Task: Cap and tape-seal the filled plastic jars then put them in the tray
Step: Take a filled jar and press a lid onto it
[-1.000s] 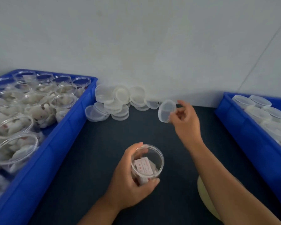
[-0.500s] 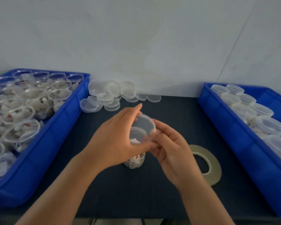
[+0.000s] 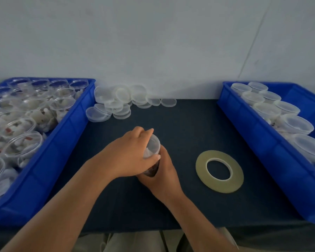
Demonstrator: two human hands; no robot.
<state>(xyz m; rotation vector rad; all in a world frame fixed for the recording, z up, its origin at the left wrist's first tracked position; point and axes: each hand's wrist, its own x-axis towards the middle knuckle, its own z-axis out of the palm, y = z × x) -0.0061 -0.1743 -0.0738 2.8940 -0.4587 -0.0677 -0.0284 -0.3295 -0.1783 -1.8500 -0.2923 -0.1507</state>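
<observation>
- The left hand (image 3: 129, 153) grips the tilted jar (image 3: 152, 144) at its far end, fingers curled round it.
- The right hand (image 3: 163, 174) wraps its near end.
- The tape roll (image 3: 219, 170) lies flat to the right, apart.

Your table (image 3: 189, 124), laid out around the tape roll (image 3: 219, 171).
Left of the roll stood the jar (image 3: 154, 144), your left hand (image 3: 129, 157) gripping its top and your right hand (image 3: 164, 171) its base. Further left sat the tray of open jars (image 3: 67, 135). The tray of capped jars (image 3: 253, 135) sat right of the roll, and the loose lids (image 3: 120, 100) lay behind it to the left.
</observation>
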